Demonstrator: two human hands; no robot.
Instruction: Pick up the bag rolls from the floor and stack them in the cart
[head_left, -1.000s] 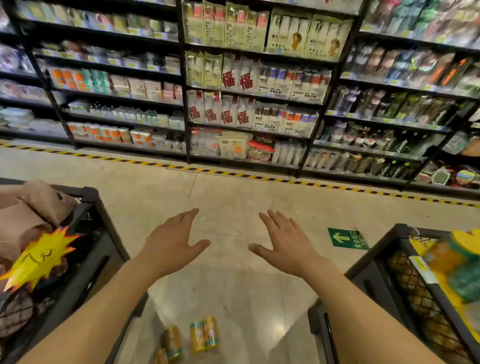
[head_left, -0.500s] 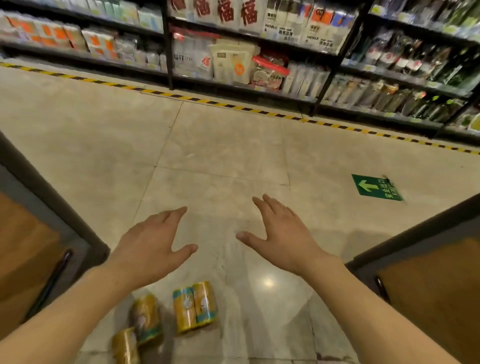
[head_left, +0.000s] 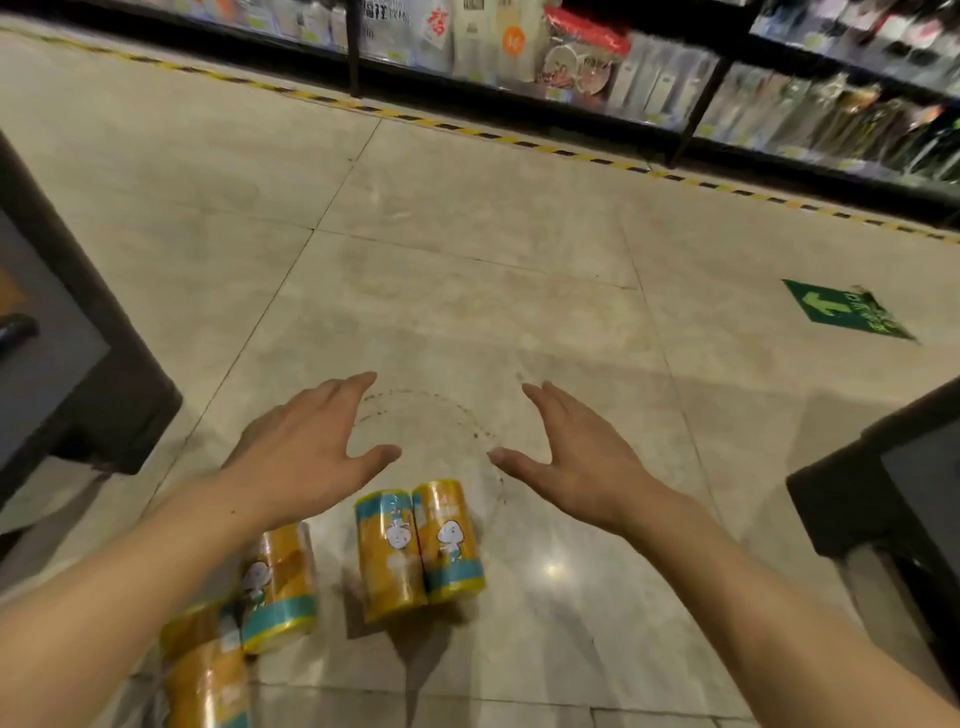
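Observation:
Several yellow and teal bag rolls lie on the tiled floor (head_left: 467, 270). A pair of rolls (head_left: 418, 548) lies side by side below and between my hands. Another roll (head_left: 280, 587) lies under my left wrist, and one more roll (head_left: 205, 670) sits at the bottom left. My left hand (head_left: 306, 457) hovers above the floor with fingers spread, holding nothing. My right hand (head_left: 576, 457) hovers the same way, empty, just right of the pair. The black base of a cart (head_left: 98, 374) shows at the left, a second cart (head_left: 893, 478) at the right.
Store shelves (head_left: 675, 78) packed with goods run along the back behind a yellow and black floor stripe (head_left: 571, 153). A green arrow sticker (head_left: 841, 312) is stuck on the floor at the right. Open floor lies between the two carts.
The view has tilted down and come closer to the floor. Both hands have lowered toward the rolls, which now show larger and higher in view. The cart contents have left the view.

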